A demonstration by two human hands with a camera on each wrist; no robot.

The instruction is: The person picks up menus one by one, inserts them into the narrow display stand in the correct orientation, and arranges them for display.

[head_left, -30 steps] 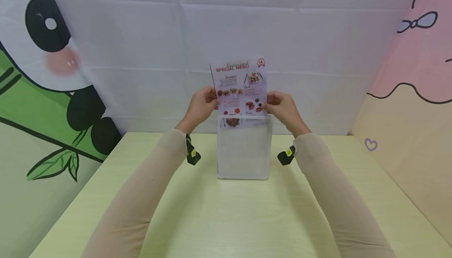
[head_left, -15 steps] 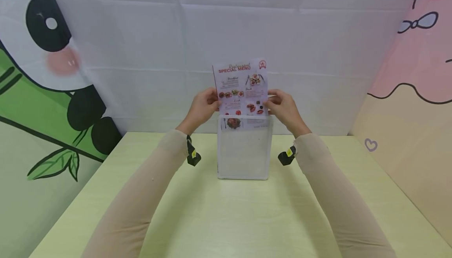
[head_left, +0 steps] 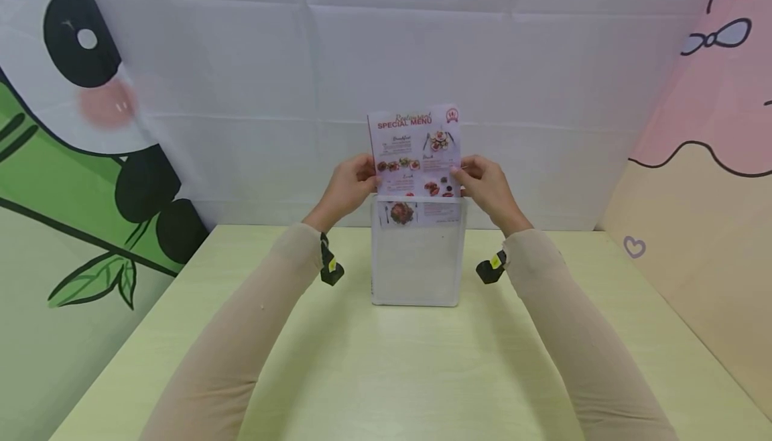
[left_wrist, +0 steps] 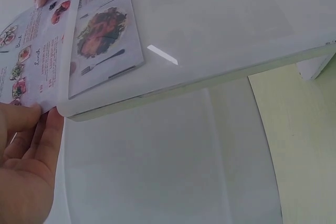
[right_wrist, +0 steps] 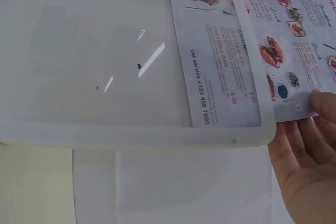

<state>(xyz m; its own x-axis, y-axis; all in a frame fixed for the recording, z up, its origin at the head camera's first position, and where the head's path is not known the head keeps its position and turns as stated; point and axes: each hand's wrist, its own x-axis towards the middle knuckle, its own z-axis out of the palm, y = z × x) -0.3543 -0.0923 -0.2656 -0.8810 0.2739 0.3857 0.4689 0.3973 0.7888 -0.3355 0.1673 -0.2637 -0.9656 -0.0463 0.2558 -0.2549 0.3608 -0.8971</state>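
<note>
Menu sheet (head_left: pixel 415 156) stands tall, its long side going up and down, right over the clear stand (head_left: pixel 417 260) on the table (head_left: pixel 386 374). Its bottom edge is already tucked inside the stand. You can see the steak picture and the phone number through the clear front in both wrist views. Most of the sheet is above the top rim.

The left hand (head_left: pixel 348 186) pinches the left edge of the menu sheet, just above the rim. The right hand (head_left: pixel 485 183) pinches the right edge at about the same height. Both hands have fingers curled onto the paper. In the left wrist view the left fingers (left_wrist: pixel 31 124) touch the paper next to the stand's corner. In the right wrist view the right fingertips (right_wrist: pixel 323 103) press on the sheet just past the rim.

The slot lies straight below the fingers, so the sheet's way in is down, along its long side. Both hands sit equally near the rim, one on each side. The sheet looks nearly straight, leaning only a tiny bit. I think it has to stay lined up with the stand's side walls, or a corner could catch.

The stand sits in the middle of the table, toward the far side, near the white cloth wall (head_left: pixel 386 59).
</note>
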